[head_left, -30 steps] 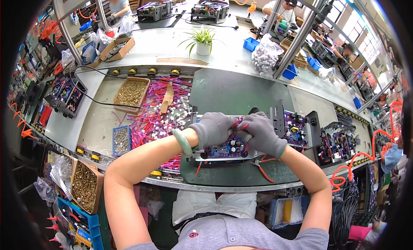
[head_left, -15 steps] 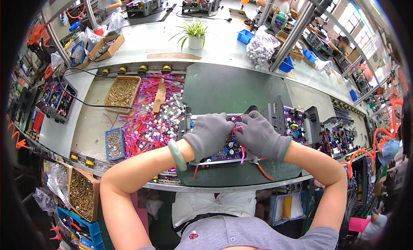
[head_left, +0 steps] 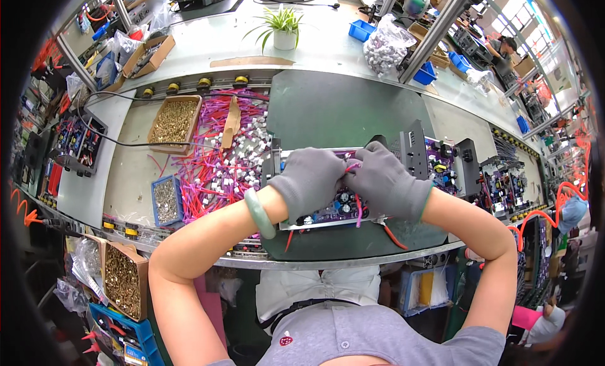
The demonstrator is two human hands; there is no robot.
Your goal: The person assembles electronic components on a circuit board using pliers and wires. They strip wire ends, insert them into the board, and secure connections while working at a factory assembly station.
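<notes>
While over circuit board (head_left: 328, 208): left hand (head_left: 309, 180) & right hand (head_left: 384, 180) both pinched on pink wire (head_left: 354, 167).

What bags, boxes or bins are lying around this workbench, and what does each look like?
Clear plastic bag: far side of the bench, bulging with small pale parts.
Cardboard box: far left, brown, open, shallow.
Cardboard tray: left of the dark mat, filled with brass-coloured screws.
Small blue bin: near left, rectangular, holding silvery screws.
Blue bin: far side, beside the bag.
No screens or signs show.
</notes>
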